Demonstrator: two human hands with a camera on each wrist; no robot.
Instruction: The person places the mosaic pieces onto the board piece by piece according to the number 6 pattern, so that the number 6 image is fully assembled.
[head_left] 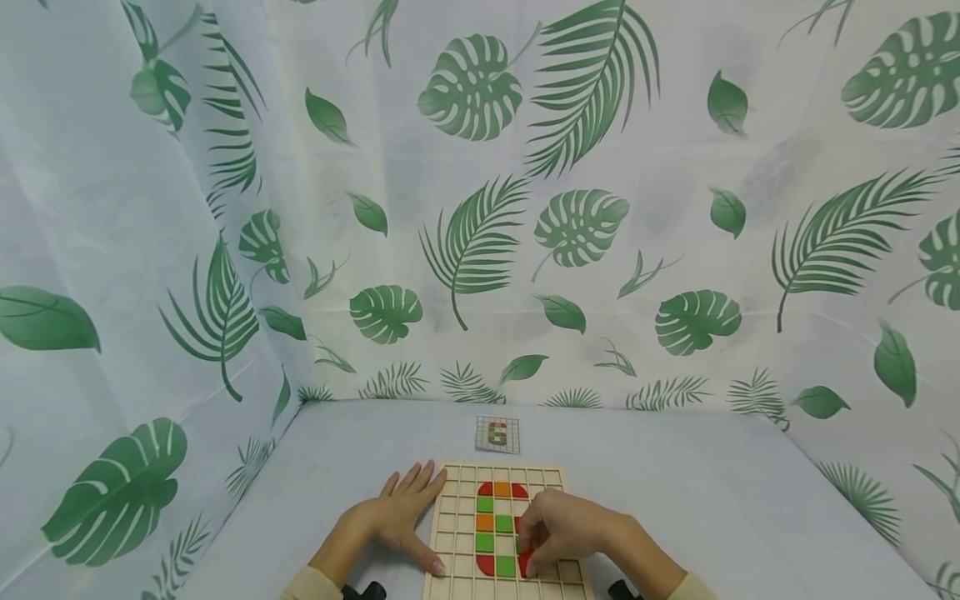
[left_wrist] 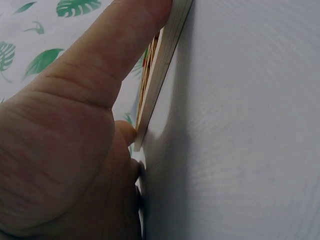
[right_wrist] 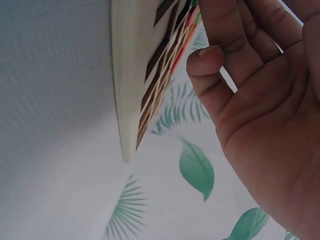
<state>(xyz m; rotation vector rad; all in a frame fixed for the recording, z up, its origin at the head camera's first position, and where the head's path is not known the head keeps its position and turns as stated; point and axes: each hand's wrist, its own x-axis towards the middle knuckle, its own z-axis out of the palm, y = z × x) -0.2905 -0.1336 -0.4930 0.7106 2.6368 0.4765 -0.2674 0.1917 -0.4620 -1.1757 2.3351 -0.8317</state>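
A wooden grid board (head_left: 453, 525) lies on the table, its square cells divided by thin raised strips. Red, orange and green tiles, among them an orange tile (head_left: 502, 490) and a green tile (head_left: 506, 567), form a figure like a 6. My left hand (head_left: 401, 512) rests spread at the board's left edge; its thumb (left_wrist: 125, 30) touches the rim in the left wrist view. Over the board's right part, my right hand (head_left: 566, 529) has curled fingers and pinches a red tile (head_left: 527, 563) at the figure's lower right corner. The fingers partly cover the figure's right side.
Behind the board lies a small card (head_left: 498, 434) printed with a grid and a coloured 6. The pale table (head_left: 660, 467) meets leaf-patterned curtains (head_left: 480, 358) at the back and sides. Black wrist devices (head_left: 365, 591) show near both forearms.
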